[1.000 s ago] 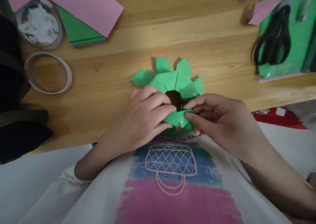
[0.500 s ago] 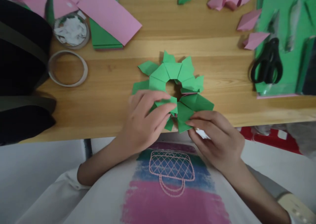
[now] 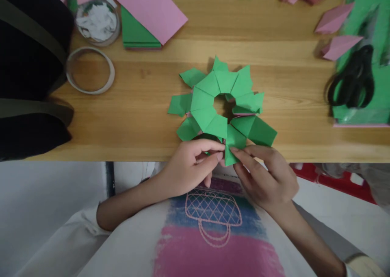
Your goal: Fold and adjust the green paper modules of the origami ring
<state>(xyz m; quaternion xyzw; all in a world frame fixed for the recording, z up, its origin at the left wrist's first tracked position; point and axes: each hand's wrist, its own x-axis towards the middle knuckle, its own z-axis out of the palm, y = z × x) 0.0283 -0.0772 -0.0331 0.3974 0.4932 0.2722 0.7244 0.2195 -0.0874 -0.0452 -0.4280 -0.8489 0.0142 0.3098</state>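
A ring of folded green paper (image 3: 203,102) with pointed tips lies on the wooden table near its front edge, and bits of pink show between its segments. My left hand (image 3: 195,163) is at the ring's lower side, its thumb and index finger closed at the edge of a lower segment. My right hand (image 3: 268,175) pinches the lower corner of that green segment between thumb and fingers. What lies under the fingertips is partly hidden.
Black-handled scissors (image 3: 352,77) and folded pink paper pieces (image 3: 334,18) are at the right. To the left are a tape roll (image 3: 90,70), a round container of white scraps (image 3: 98,21), pink paper (image 3: 149,10) and a black bag (image 3: 33,57).
My left hand has moved down off the ring's left side to its lower edge, uncovering the left segments. My right hand keeps its pinch. The view has shifted slightly.
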